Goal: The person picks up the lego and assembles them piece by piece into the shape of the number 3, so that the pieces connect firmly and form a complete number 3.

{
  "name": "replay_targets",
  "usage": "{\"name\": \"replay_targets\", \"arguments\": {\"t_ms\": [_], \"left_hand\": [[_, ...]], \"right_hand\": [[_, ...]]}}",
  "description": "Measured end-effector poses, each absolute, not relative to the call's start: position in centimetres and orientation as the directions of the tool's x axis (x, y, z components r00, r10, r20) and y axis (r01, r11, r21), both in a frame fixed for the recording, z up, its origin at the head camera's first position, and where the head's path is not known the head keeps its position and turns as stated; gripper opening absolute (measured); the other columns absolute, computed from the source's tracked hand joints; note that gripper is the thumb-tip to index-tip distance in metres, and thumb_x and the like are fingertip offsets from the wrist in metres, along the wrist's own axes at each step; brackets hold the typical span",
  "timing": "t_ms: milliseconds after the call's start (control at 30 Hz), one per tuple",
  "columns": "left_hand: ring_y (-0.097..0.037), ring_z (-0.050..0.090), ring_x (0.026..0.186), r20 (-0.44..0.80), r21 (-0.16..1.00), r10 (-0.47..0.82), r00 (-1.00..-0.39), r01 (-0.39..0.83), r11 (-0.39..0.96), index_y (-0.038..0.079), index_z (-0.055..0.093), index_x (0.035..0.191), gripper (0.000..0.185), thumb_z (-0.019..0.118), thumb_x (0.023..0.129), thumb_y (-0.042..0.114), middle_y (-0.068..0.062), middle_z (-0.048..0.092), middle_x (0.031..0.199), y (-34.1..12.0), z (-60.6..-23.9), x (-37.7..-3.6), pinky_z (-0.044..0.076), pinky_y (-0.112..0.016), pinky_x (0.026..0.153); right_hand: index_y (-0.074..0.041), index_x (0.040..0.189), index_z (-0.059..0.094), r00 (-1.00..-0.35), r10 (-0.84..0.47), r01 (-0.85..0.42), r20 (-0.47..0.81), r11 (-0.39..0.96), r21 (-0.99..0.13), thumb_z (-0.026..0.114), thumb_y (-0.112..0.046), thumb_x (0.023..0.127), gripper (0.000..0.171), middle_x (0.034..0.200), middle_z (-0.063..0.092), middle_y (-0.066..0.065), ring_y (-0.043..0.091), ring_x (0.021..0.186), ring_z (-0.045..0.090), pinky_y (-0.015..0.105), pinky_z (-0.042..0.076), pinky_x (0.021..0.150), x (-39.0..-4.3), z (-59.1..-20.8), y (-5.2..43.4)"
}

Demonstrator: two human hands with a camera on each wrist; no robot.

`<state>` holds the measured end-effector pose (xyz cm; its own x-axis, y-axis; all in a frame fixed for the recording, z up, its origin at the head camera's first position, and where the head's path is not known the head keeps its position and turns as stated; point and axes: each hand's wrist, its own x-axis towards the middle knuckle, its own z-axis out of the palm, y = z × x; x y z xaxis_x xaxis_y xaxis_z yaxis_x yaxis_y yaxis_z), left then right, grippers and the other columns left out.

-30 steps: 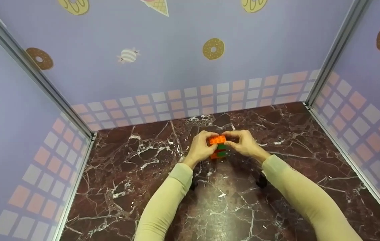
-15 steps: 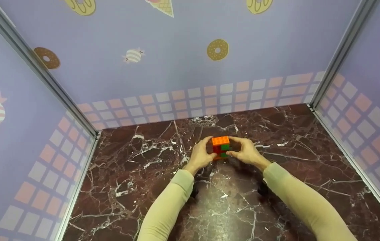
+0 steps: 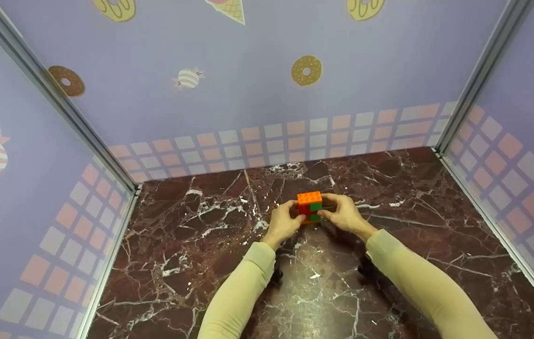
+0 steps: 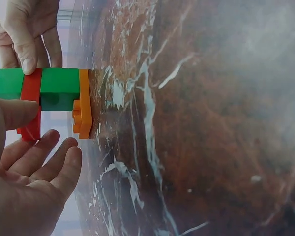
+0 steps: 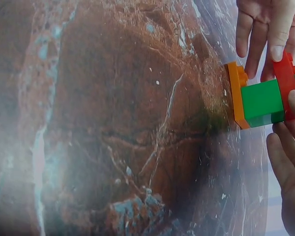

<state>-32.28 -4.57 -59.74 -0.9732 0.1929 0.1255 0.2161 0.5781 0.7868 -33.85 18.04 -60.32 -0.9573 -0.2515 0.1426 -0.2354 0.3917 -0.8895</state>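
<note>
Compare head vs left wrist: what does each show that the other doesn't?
Head only: both sleeves, the booth walls with donut prints, and the stack's studded orange top.
Left wrist only: the layers side-on, with a thin orange plate against the marble, and the left palm close up.
Both: the left hand and right hand holding the brick stack on the marble table.

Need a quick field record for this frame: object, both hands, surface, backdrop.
object: brick stack, orange, green and red layers, orange plate on top in the head view
left hand: left hand holds the stack's left side, thumb on the red brick in the left wrist view
right hand: right hand pinches the right side, thumb on the red layer
contact: stack's bottom orange plate sits at the marble tabletop
backdrop: lilac walls with doughnut and sweet prints
sleeves: cream sleeves on both arms
</note>
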Motion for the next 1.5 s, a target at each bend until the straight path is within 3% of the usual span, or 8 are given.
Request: {"name": "replay_targets", "arguments": {"t_ms": [300, 500, 733, 867, 1100, 1267, 1500], "left_hand": [[-0.033, 0.079, 0.124, 0.129, 0.825, 0.184, -0.974, 0.208, 0.526, 0.002, 0.074, 0.14, 0.037, 0.076, 0.104, 0.009, -0.017, 0.083, 0.129, -4.4, -59.4, -32.0, 0.062, -0.049, 0.111], [-0.033, 0.078, 0.126, 0.103, 0.866, 0.158, -0.982, 0.167, 0.472, -0.001, 0.073, 0.144, 0.039, 0.074, 0.105, 0.009, -0.018, 0.082, 0.132, -4.2, -59.0, -31.8, 0.062, -0.048, 0.111], [-0.025, 0.076, 0.13, 0.181, 0.844, 0.133, -0.975, 0.223, 0.488, 0.002, 0.07, 0.149, 0.048, 0.077, 0.105, 0.02, -0.013, 0.08, 0.139, -4.3, -62.9, -34.2, 0.059, -0.039, 0.113], [-0.026, 0.075, 0.129, 0.187, 0.855, 0.133, -0.973, 0.228, 0.465, 0.001, 0.062, 0.157, 0.054, 0.073, 0.107, 0.019, -0.015, 0.079, 0.14, -4.1, -62.4, -33.7, 0.06, -0.04, 0.113], [-0.031, 0.077, 0.123, 0.145, 0.891, 0.161, -0.976, 0.199, 0.408, 0.003, 0.045, 0.17, 0.063, 0.065, 0.111, 0.013, -0.022, 0.073, 0.145, -4.1, -60.0, -31.8, 0.063, -0.046, 0.107], [-0.034, 0.075, 0.127, 0.108, 0.892, 0.166, -0.98, 0.169, 0.418, 0.006, 0.034, 0.176, 0.07, 0.063, 0.112, 0.008, -0.025, 0.067, 0.152, -3.9, -58.8, -31.0, 0.064, -0.049, 0.107], [-0.034, 0.077, 0.115, 0.077, 0.903, 0.17, -0.982, 0.141, 0.406, 0.011, 0.028, 0.178, 0.077, 0.066, 0.111, 0.007, -0.023, 0.067, 0.14, -4.1, -58.8, -31.0, 0.067, -0.042, 0.089]], "right_hand": [[0.005, 0.145, 0.07, -0.963, -0.228, -0.224, 0.147, 0.363, -0.905, 0.079, 0.003, 0.099, 0.048, 0.137, 0.078, 0.028, 0.042, 0.124, 0.079, 0.043, 0.067, 0.103, -33.8, -60.6, 17.8], [0.008, 0.155, 0.058, -0.962, -0.223, -0.22, 0.158, 0.286, -0.933, 0.076, 0.003, 0.101, 0.057, 0.14, 0.075, 0.033, 0.049, 0.129, 0.075, 0.055, 0.062, 0.112, -33.5, -60.4, 17.6], [0.002, 0.155, 0.054, -0.972, -0.193, -0.179, 0.13, 0.262, -0.948, 0.075, 0.001, 0.103, 0.056, 0.138, 0.075, 0.03, 0.046, 0.128, 0.075, 0.022, 0.061, 0.097, -33.1, -60.0, 17.3], [0.003, 0.155, 0.051, -0.969, -0.198, -0.192, 0.148, 0.23, -0.954, 0.072, 0.001, 0.104, 0.055, 0.138, 0.073, 0.032, 0.043, 0.123, 0.075, 0.029, 0.064, 0.098, -33.1, -59.9, 16.9], [-0.001, 0.157, 0.051, -0.974, -0.2, -0.148, 0.108, 0.197, -0.969, 0.071, -0.003, 0.107, 0.054, 0.138, 0.071, 0.03, 0.022, 0.108, 0.075, 0.057, 0.069, 0.096, -32.9, -59.8, 16.3], [0.0, 0.161, 0.05, -0.973, -0.21, -0.14, 0.094, 0.214, -0.967, 0.07, -0.007, 0.108, 0.057, 0.142, 0.069, 0.031, 0.018, 0.107, 0.075, 0.052, 0.07, 0.091, -32.7, -59.9, 16.3], [0.006, 0.162, 0.049, -0.973, -0.213, -0.135, 0.09, 0.204, -0.97, 0.069, -0.004, 0.108, 0.059, 0.137, 0.069, 0.035, 0.017, 0.103, 0.074, 0.036, 0.071, 0.082, -32.7, -60.2, 16.2]]}}
